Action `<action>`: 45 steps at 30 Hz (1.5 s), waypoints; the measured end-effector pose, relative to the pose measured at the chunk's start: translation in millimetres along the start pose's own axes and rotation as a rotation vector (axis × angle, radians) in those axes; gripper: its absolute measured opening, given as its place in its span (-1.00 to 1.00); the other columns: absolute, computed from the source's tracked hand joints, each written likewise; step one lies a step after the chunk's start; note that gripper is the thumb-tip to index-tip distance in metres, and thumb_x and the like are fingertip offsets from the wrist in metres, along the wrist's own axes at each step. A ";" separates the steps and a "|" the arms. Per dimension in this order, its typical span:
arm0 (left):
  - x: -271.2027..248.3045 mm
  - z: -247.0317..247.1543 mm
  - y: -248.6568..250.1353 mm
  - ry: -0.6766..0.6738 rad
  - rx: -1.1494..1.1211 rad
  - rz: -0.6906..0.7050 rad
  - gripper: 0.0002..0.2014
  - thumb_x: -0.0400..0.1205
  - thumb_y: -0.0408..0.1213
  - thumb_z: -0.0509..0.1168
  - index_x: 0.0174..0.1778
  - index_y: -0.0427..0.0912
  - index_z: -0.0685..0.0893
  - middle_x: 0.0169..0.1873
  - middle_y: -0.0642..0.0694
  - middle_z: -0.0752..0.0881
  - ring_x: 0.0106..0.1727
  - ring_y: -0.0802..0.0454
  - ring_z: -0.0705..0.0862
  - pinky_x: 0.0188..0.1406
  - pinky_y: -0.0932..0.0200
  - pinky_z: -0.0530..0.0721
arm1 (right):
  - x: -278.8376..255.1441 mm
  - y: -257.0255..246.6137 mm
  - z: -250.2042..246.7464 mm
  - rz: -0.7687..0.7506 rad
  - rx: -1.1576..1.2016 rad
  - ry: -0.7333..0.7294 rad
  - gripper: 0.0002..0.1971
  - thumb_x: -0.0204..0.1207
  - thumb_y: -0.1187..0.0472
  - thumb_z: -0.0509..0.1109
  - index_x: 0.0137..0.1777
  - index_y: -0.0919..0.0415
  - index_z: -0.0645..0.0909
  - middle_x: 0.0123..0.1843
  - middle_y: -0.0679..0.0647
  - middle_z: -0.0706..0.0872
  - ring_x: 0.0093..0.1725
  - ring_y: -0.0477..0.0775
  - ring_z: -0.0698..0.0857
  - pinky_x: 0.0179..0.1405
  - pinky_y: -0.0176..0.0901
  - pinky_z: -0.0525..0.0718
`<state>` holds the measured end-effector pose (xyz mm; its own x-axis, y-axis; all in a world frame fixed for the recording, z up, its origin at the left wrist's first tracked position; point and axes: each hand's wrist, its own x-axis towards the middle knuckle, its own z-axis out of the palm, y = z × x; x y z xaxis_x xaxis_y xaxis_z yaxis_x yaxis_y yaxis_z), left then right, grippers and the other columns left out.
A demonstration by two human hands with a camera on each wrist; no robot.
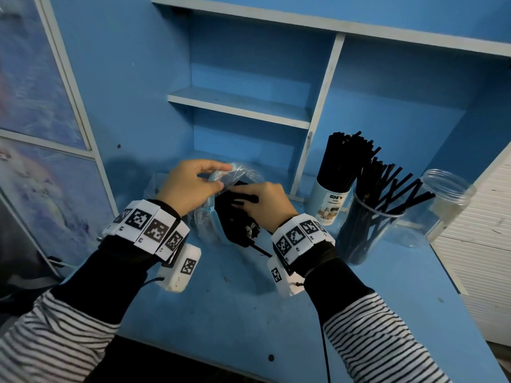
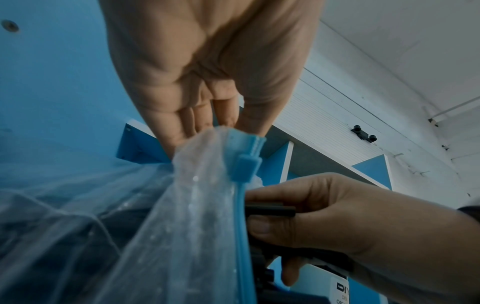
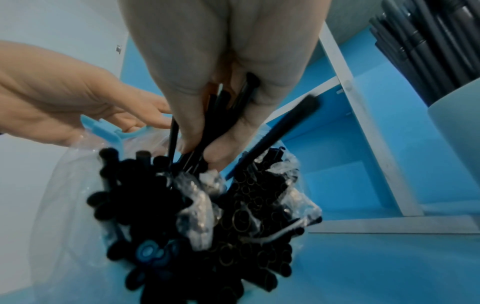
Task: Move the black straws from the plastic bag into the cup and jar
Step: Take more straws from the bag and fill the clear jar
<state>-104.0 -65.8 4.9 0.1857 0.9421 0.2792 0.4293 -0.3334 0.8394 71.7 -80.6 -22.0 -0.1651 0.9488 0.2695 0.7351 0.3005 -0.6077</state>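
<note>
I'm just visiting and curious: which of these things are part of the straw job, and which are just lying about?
Part of the job:
plastic bag, held by left hand
black straws, gripped by right hand
cup
jar

Just lying about:
empty jar
shelf

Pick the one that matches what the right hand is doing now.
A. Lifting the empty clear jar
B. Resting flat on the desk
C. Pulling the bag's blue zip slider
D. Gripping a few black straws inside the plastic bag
D: the right hand has its fingers curled round a few black straws at the mouth of the plastic bag, while the left hand holds the bag's rim.
</note>
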 end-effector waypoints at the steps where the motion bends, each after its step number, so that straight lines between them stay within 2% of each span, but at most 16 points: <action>1: 0.3 0.1 -0.4 0.000 0.005 0.003 -0.64 0.54 -0.43 0.43 0.12 0.14 0.76 0.16 0.15 0.73 0.22 0.22 0.63 0.17 0.38 0.46 | -0.7 -0.8 -1.1 0.002 0.001 -0.009 -0.64 0.55 0.36 0.40 0.29 0.05 0.71 0.17 0.07 0.80 0.18 0.00 0.73 0.29 -0.32 0.58; 4: 1.3 0.4 -2.4 0.009 0.006 0.005 -0.64 0.54 -0.42 0.43 0.13 0.15 0.76 0.18 0.15 0.72 0.23 0.23 0.63 0.06 0.48 0.46 | -3.5 -2.7 -3.3 0.026 0.034 0.012 -0.67 0.55 0.31 0.42 0.29 0.06 0.71 0.21 0.07 0.78 0.21 0.00 0.71 0.34 -0.26 0.57; 8: 0.0 3.7 -4.4 0.016 -0.004 0.011 -0.64 0.55 -0.42 0.43 0.14 0.14 0.76 0.17 0.16 0.71 0.23 0.22 0.63 0.17 0.30 0.54 | -9.8 -4.5 -11.3 0.047 0.070 0.049 -0.68 0.56 0.19 0.45 0.31 0.02 0.69 0.28 0.05 0.74 0.29 0.00 0.67 0.38 -0.30 0.51; 12: -2.0 6.1 -3.7 0.019 -0.024 0.011 -0.63 0.56 -0.46 0.42 0.14 0.11 0.75 0.09 0.19 0.68 0.17 0.26 0.61 0.08 0.48 0.46 | -19.0 -2.6 -25.3 0.061 0.086 0.010 -0.68 0.53 0.17 0.48 0.28 -0.03 0.71 0.23 0.01 0.77 0.18 0.01 0.73 0.36 -0.15 0.60; 14: -3.1 6.9 -3.2 0.015 -0.023 0.011 -0.63 0.55 -0.45 0.43 0.14 0.11 0.75 0.07 0.19 0.67 0.17 0.24 0.61 0.12 0.41 0.47 | -24.9 0.3 -36.1 0.074 0.093 0.000 -0.69 0.52 0.16 0.50 0.26 -0.07 0.71 0.19 -0.03 0.79 0.07 -0.12 0.74 0.28 -0.22 0.63; 17: -5.7 9.0 -3.2 0.016 0.009 0.015 -0.65 0.56 -0.45 0.43 0.13 0.10 0.74 0.08 0.17 0.66 0.14 0.21 0.60 0.11 0.36 0.47 | -36.4 4.8 -53.5 0.084 0.097 -0.024 -0.68 0.51 0.16 0.51 0.25 -0.10 0.72 0.01 -0.11 0.81 -0.28 -0.37 0.68 -0.01 -0.44 0.66; 22: -12.3 19.0 5.3 0.121 0.154 0.177 -0.64 0.54 -0.40 0.42 0.19 0.09 0.71 0.18 0.08 0.70 0.22 0.13 0.62 0.24 0.31 0.46 | -57.1 8.9 -80.6 0.097 0.064 -0.056 -0.69 0.50 0.15 0.52 0.23 -0.11 0.72 -0.19 -0.09 0.82 -0.31 -0.13 0.76 -0.14 -0.41 0.70; 26: -20.8 38.1 31.5 -0.094 0.153 0.323 -0.54 0.48 -0.10 0.52 0.30 0.19 0.64 0.24 0.23 0.68 0.28 0.28 0.60 0.39 0.26 0.49 | -69.2 9.8 -99.2 0.089 0.047 -0.064 -0.70 0.50 0.18 0.52 0.21 -0.09 0.74 -0.23 0.00 0.82 -0.35 -0.15 0.74 -0.20 -0.42 0.68; 28: -23.3 51.2 40.0 -0.210 0.267 0.373 -0.36 0.37 0.09 0.57 0.38 0.24 0.56 0.22 0.32 0.62 0.23 0.35 0.57 0.31 0.48 0.42 | -75.9 7.8 -108.2 0.087 0.025 -0.071 -0.71 0.50 0.19 0.52 0.21 -0.07 0.74 -0.30 -0.02 0.79 -0.38 -0.19 0.71 -0.19 -0.43 0.68; 30: -21.2 64.8 43.8 -0.274 0.354 0.406 -0.27 0.33 0.04 0.61 0.44 0.16 0.52 0.22 0.29 0.58 0.22 0.33 0.51 0.22 0.61 0.32 | -81.6 5.8 -117.1 0.094 0.016 -0.078 -0.70 0.50 0.21 0.52 0.21 -0.04 0.74 -0.34 -0.09 0.76 -0.39 -0.20 0.70 -0.20 -0.44 0.66; 33: -12.5 84.4 49.7 -0.286 0.481 0.463 -0.37 0.36 -0.06 0.57 0.37 0.12 0.56 0.25 0.14 0.65 0.28 0.11 0.58 0.33 0.19 0.47 | -91.4 2.6 -132.1 0.091 -0.024 -0.092 -0.70 0.50 0.20 0.52 0.21 -0.07 0.75 -0.31 -0.06 0.79 -0.39 -0.16 0.70 -0.25 -0.43 0.64; 35: -6.4 93.8 52.9 -0.277 0.511 0.436 -0.59 0.40 -0.08 0.49 0.17 0.14 0.62 0.07 0.14 0.69 0.14 0.04 0.64 0.13 0.09 0.57 | -96.8 0.2 -142.5 0.082 -0.034 -0.096 -0.70 0.51 0.21 0.51 0.20 -0.11 0.75 -0.27 0.09 0.81 -0.39 -0.12 0.65 -0.32 -0.41 0.59; 37: -4.0 102.0 57.5 -0.257 0.474 0.390 -0.85 0.47 -0.04 0.42 -0.12 0.10 0.60 -0.19 0.11 0.67 -0.08 0.02 0.67 -0.13 0.07 0.61 | -101.4 -2.8 -153.5 0.072 -0.046 -0.090 -0.70 0.51 0.23 0.50 0.18 -0.14 0.75 -0.29 0.03 0.80 -0.41 -0.16 0.59 -0.39 -0.44 0.52; 39: -5.0 108.6 61.5 -0.240 0.405 0.382 -0.79 0.53 0.01 0.38 -0.30 0.03 0.54 -0.38 0.05 0.63 -0.27 0.02 0.65 -0.30 0.06 0.60 | -104.7 -6.0 -163.5 0.059 -0.062 -0.078 -0.70 0.52 0.24 0.50 0.17 -0.16 0.75 -0.39 -0.18 0.74 -0.45 -0.24 0.56 -0.39 -0.49 0.48; 42: -7.0 114.7 68.2 -0.253 0.284 0.393 -0.77 0.57 0.05 0.38 -0.30 0.03 0.57 -0.45 0.05 0.64 -0.37 0.10 0.63 -0.39 0.12 0.55 | -107.2 -12.0 -176.6 0.062 -0.091 -0.028 -0.71 0.51 0.20 0.51 0.17 -0.15 0.74 -0.43 -0.45 0.67 -0.43 -0.35 0.59 -0.33 -0.58 0.46; 45: -8.2 120.5 75.2 -0.261 0.188 0.386 -0.79 0.59 0.07 0.36 -0.31 0.13 0.56 -0.51 0.14 0.61 -0.44 0.28 0.58 -0.46 0.32 0.41 | -107.2 -18.9 -187.6 0.029 -0.144 0.120 -0.63 0.44 0.05 0.55 0.26 -0.18 0.70 -0.13 -0.38 0.77 -0.32 -0.49 0.60 -0.20 -0.66 0.45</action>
<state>33.3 -102.9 9.5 0.5674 0.7160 0.4067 0.4329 -0.6794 0.5924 198.9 -206.3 100.7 -0.0689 0.9357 0.3461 0.8262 0.2480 -0.5059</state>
